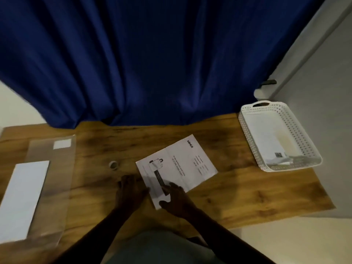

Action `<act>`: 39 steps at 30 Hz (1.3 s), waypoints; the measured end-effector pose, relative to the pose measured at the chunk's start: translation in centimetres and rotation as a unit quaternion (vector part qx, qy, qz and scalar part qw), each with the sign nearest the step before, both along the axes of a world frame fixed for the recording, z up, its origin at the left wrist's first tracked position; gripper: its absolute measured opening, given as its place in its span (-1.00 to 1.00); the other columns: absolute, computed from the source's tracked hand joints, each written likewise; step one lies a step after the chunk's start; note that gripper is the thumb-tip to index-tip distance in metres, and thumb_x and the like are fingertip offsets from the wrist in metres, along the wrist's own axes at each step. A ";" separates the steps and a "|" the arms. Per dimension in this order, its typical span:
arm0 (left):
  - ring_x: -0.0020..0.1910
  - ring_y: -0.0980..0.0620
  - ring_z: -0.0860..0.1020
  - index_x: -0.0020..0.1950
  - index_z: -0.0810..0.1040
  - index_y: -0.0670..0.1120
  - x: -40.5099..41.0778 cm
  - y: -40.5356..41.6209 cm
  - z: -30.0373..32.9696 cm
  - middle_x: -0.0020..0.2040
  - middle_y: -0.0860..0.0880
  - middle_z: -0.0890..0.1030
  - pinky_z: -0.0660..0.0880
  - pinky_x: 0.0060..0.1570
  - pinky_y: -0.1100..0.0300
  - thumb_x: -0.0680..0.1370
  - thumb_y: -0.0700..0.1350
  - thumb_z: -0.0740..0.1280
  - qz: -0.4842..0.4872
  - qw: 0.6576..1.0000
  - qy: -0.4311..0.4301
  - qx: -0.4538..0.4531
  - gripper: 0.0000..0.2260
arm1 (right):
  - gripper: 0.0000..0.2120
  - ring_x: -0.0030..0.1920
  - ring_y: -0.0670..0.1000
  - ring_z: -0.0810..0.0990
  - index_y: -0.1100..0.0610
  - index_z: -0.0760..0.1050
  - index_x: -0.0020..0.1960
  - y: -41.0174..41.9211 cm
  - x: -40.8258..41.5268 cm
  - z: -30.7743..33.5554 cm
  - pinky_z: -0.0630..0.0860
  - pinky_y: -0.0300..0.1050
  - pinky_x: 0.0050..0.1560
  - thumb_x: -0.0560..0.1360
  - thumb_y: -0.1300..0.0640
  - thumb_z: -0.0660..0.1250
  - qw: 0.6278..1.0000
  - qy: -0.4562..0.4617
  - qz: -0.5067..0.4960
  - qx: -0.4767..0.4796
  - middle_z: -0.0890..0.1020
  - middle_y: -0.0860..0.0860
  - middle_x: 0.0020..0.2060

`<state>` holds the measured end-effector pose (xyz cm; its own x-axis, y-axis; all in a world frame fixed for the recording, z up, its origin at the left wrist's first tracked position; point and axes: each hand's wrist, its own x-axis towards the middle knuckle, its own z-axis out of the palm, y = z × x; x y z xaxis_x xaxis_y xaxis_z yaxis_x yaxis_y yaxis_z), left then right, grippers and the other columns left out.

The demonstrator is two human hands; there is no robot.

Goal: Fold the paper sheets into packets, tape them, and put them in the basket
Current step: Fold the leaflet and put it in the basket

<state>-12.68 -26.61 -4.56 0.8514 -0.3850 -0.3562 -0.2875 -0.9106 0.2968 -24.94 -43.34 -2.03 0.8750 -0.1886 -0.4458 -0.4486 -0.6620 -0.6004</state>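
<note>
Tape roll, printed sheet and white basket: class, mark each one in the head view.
tape roll [114,165], head view, its top ring
printed sheet [192,164], head view, its right panel
white basket [302,138], head view, its right perforated wall

The white printed paper sheet [177,166] lying on the wooden tabletop [238,191] bears the brand word "blinkit" near its far corner; its smaller print lines are too blurred to read.

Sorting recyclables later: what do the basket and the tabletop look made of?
The basket looks like matte white moulded plastic, judging by its regular perforated walls and cut-out handle. The tabletop shows brown wood grain with knots and a low sheen; solid wood or laminate, I cannot tell.
</note>
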 end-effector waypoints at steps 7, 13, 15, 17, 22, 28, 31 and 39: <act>0.48 -0.25 0.16 0.57 0.10 0.00 -1.4 2.0 0.1 0.52 -0.12 0.17 0.23 0.39 -0.22 0.30 0.47 0.30 0.080 0.996 0.027 -0.030 -0.02 | -0.50 0.31 -0.01 0.50 -0.05 0.42 0.36 0.4 2.8 0.9 0.55 -0.01 0.26 0.46 -0.07 0.44 0.989 -0.062 -0.137 -0.003 0.51 -0.04 0.31; 0.37 -0.34 0.28 0.50 0.04 -0.07 -1.3 0.9 0.3 0.42 -0.25 0.27 0.38 0.22 -0.29 0.22 0.21 0.60 0.080 0.997 -0.006 -0.023 0.06 | -0.28 0.29 0.18 0.39 0.06 0.29 0.40 -8.5 2.2 -0.4 0.57 0.21 0.13 0.37 -0.17 0.48 0.944 0.002 -0.286 -0.167 0.36 0.14 0.32; 0.30 -0.34 0.35 0.45 0.10 -0.07 -1.2 0.7 0.1 0.37 -0.25 0.36 0.45 0.14 -0.27 0.19 0.15 0.63 0.062 0.998 -0.015 -0.018 0.03 | -0.22 0.27 0.22 0.39 0.10 0.25 0.40 -9.8 1.6 -1.2 0.57 0.20 0.10 0.34 -0.16 0.52 0.938 0.033 -0.303 -0.168 0.36 0.17 0.28; 0.31 -0.34 0.36 0.48 0.15 -0.08 -1.1 0.7 -0.1 0.37 -0.24 0.35 0.46 0.13 -0.27 0.19 0.15 0.62 0.052 0.998 -0.022 -0.013 0.02 | -0.19 0.25 0.24 0.41 0.10 0.24 0.40 -9.9 1.2 -2.0 0.57 0.17 0.08 0.32 -0.16 0.54 0.937 0.045 -0.293 -0.183 0.37 0.18 0.25; 0.30 -0.31 0.38 0.49 0.18 -0.03 -0.9 1.2 -0.5 0.37 -0.19 0.36 0.48 0.10 -0.27 0.19 0.21 0.60 0.042 0.998 -0.030 -0.023 0.00 | -0.25 0.12 0.17 0.56 0.18 0.26 0.38 -9.5 1.7 -2.7 0.65 0.06 -0.13 0.34 0.11 0.59 0.923 -0.022 -0.384 -0.025 0.52 0.14 0.14; 0.40 -0.28 0.31 0.50 0.21 0.06 -0.2 2.2 -0.5 0.47 -0.16 0.30 0.46 0.20 -0.27 0.31 0.24 0.50 -0.020 0.999 -0.048 -0.002 -0.14 | -0.70 -0.04 0.12 0.71 0.18 0.51 0.17 -10.0 1.3 0.6 0.63 -0.17 -0.25 0.48 0.19 0.47 0.924 -0.122 -0.359 0.051 0.67 0.06 -0.03; 0.43 -0.27 0.29 0.51 0.30 0.03 0.2 2.6 0.0 0.48 -0.15 0.30 0.44 0.23 -0.28 0.33 0.21 0.50 -0.030 0.999 -0.037 -0.007 -0.19 | -0.86 -0.10 -0.10 0.67 -0.01 0.52 0.06 -8.2 1.2 3.8 0.65 -0.16 -0.21 0.54 0.15 0.40 0.939 -0.188 -0.287 0.011 0.64 -0.08 -0.07; 0.46 -0.11 0.36 0.48 0.37 -0.03 2.1 4.1 0.5 0.46 -0.07 0.41 0.33 0.42 -0.16 0.61 0.15 0.18 -0.075 0.988 -0.015 -0.136 -0.52 | -0.55 0.25 -0.16 0.42 -0.09 0.45 0.25 0.2 1.4 5.2 0.51 -0.25 0.16 0.44 -0.25 0.37 0.963 -0.247 -0.005 -0.104 0.42 -0.14 0.28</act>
